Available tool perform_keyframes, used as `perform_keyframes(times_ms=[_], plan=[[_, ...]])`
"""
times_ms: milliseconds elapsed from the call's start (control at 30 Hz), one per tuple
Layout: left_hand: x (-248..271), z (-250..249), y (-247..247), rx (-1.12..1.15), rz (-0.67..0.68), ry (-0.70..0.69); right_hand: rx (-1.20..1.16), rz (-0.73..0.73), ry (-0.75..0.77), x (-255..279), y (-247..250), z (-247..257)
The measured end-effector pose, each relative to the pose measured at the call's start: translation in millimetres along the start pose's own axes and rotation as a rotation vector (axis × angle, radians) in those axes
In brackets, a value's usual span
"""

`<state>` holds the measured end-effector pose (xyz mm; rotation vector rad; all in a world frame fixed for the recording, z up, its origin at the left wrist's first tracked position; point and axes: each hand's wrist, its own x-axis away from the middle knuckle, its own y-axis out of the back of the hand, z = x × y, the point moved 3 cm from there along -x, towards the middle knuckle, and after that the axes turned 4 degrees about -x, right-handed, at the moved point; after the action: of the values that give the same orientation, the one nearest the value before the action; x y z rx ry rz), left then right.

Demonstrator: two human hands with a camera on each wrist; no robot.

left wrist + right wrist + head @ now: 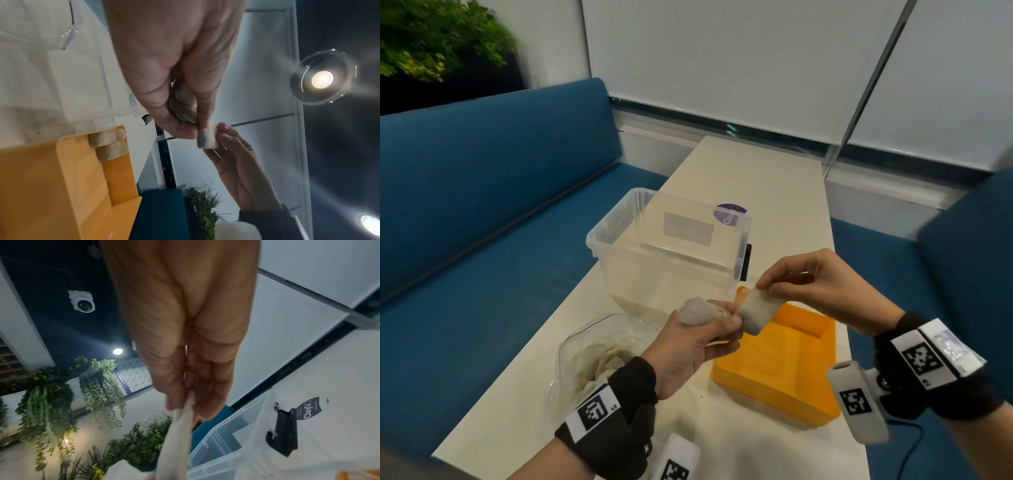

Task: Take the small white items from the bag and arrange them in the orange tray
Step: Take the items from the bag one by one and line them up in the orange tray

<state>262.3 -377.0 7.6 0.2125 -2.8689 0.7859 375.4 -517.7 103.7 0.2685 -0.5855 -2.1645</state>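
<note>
My left hand (729, 322) grips a crumpled white item (695, 310) in its palm, above the table between the bag and the tray. Its thumb and finger also pinch one end of a second white item (756, 313). My right hand (765, 284) pinches the other end of that item (180, 426) from above. In the left wrist view the item (206, 138) is stretched between both hands. The orange tray (780, 373) lies just below and to the right; two white items (107, 137) sit in its far corner. The clear bag (599, 353) holds several more.
A clear plastic bin (671, 246) with a black latch (745, 262) stands just behind the tray and hands on the narrow white table (756, 178). Blue bench seats (482, 192) run along both sides. The table's near edge is close to my wrists.
</note>
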Motion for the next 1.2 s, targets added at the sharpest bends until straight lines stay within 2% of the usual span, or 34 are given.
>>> perform_keyframes(times_ms=[133, 267, 333, 533, 633, 933, 1100, 1200], plan=[[0, 1, 6, -0.055, -0.048, 0.002, 0.259, -0.109, -0.003, -13, 20, -21], [2, 5, 14, -0.059, -0.094, 0.024, 0.484, -0.240, -0.137, -36, 32, -64], [2, 5, 19, -0.067, -0.106, 0.032, 0.582, -0.210, -0.217, -46, 29, -88], [7, 8, 35, -0.099, -0.154, 0.040, 0.782, 0.008, -0.379, -60, 6, -143], [10, 10, 44, -0.098, -0.178, 0.045, 0.873, 0.017, -0.409, -67, -4, -155], [17, 12, 60, -0.094, -0.205, 0.042, 1.018, -0.065, -0.425, -78, -6, -167], [17, 12, 57, -0.097, -0.165, 0.066, 0.947, -0.139, -0.420, -76, -2, -155], [16, 10, 53, -0.103, -0.136, 0.089, 0.818, -0.223, -0.299, -69, -4, -118]])
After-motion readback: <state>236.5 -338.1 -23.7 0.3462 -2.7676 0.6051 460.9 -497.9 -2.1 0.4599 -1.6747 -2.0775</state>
